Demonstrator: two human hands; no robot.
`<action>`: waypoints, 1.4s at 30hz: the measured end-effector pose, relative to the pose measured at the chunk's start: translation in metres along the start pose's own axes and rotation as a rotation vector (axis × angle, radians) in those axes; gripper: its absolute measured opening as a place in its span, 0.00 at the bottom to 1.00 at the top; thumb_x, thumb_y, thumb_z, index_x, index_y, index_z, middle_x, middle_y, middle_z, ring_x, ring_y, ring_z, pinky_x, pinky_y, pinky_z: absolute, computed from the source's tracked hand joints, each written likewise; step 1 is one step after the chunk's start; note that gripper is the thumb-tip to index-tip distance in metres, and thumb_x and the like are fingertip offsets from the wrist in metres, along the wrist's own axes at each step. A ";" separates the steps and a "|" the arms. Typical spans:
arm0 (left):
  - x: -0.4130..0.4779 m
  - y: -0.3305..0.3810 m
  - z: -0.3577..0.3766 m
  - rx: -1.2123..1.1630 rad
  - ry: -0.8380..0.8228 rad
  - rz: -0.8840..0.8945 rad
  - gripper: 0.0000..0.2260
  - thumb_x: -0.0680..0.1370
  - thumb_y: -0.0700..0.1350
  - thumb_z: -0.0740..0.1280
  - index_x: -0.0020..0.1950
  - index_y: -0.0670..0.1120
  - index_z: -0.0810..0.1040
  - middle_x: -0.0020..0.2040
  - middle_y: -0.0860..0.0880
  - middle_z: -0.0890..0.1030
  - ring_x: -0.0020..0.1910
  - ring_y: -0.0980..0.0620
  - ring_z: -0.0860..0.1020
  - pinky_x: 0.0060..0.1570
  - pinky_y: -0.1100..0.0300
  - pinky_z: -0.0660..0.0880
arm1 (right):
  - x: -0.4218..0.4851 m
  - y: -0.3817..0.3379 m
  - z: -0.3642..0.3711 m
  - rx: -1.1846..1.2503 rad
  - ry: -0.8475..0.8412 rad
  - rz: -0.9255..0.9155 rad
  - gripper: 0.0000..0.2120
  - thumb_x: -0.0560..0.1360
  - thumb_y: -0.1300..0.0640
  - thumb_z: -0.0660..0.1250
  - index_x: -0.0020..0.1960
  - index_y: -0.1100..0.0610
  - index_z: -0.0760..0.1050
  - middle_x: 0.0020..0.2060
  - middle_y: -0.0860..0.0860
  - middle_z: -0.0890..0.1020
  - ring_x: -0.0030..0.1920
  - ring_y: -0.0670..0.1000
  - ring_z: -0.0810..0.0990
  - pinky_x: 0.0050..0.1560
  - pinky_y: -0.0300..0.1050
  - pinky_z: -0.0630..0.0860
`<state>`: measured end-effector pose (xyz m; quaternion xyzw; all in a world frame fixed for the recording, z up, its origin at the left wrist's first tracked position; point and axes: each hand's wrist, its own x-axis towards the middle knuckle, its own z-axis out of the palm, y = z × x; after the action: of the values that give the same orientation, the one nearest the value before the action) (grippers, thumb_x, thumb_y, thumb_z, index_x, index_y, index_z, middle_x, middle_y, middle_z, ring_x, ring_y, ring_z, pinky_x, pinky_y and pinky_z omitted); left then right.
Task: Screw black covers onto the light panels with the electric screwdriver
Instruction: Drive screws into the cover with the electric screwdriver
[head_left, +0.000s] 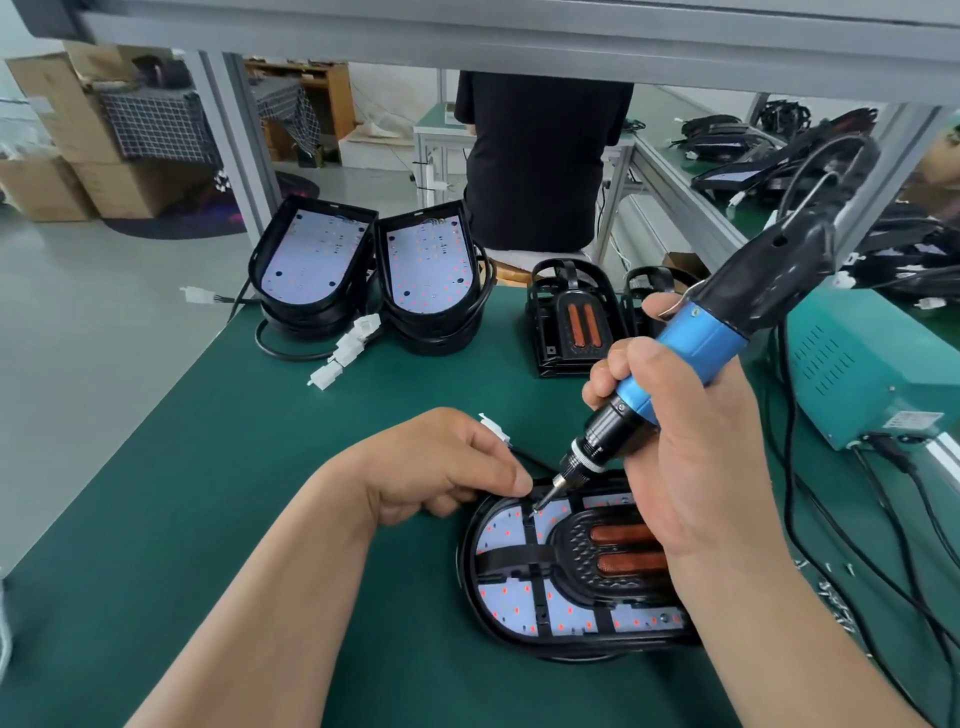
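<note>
A light panel (506, 597) with a black cover (587, 545) seated on it lies on the green mat in front of me. My right hand (685, 441) grips the blue and black electric screwdriver (691, 353), tilted, its bit down on the cover's upper left corner. My left hand (441, 462) rests at the panel's far left rim, thumb and fingertips pinched close beside the bit; whether it holds a screw is hidden.
Two stacks of uncovered light panels (311, 249) (428, 260) with white connectors stand at the back. Spare black covers (571, 317) sit mid-back. A teal power box (872, 364) and cables lie right, with loose screws (836, 603). A person in black sits beyond the bench.
</note>
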<state>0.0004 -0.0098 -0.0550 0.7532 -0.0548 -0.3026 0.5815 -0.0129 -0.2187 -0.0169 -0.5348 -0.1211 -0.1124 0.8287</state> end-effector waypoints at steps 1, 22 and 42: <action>0.000 0.000 0.000 0.001 0.002 0.002 0.04 0.72 0.45 0.77 0.42 0.46 0.85 0.28 0.53 0.65 0.26 0.55 0.58 0.25 0.63 0.54 | -0.001 0.000 0.000 -0.002 -0.011 -0.002 0.17 0.74 0.59 0.70 0.61 0.53 0.73 0.37 0.54 0.76 0.41 0.57 0.74 0.52 0.60 0.68; 0.005 -0.002 0.001 0.039 0.041 0.006 0.04 0.74 0.43 0.77 0.44 0.44 0.84 0.28 0.53 0.64 0.27 0.54 0.58 0.25 0.63 0.55 | -0.001 0.005 0.010 -0.163 -0.215 -0.004 0.14 0.78 0.60 0.70 0.59 0.46 0.75 0.37 0.54 0.78 0.40 0.58 0.77 0.46 0.59 0.73; 0.001 -0.002 -0.002 -0.025 -0.010 0.007 0.07 0.78 0.42 0.75 0.41 0.45 0.83 0.28 0.54 0.62 0.28 0.55 0.56 0.25 0.64 0.53 | -0.006 -0.003 0.004 -0.056 -0.267 -0.038 0.24 0.73 0.57 0.70 0.69 0.51 0.75 0.38 0.53 0.78 0.43 0.59 0.76 0.53 0.62 0.72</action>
<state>0.0017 -0.0081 -0.0576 0.7441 -0.0567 -0.3048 0.5918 -0.0197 -0.2157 -0.0144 -0.5656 -0.2373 -0.0592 0.7875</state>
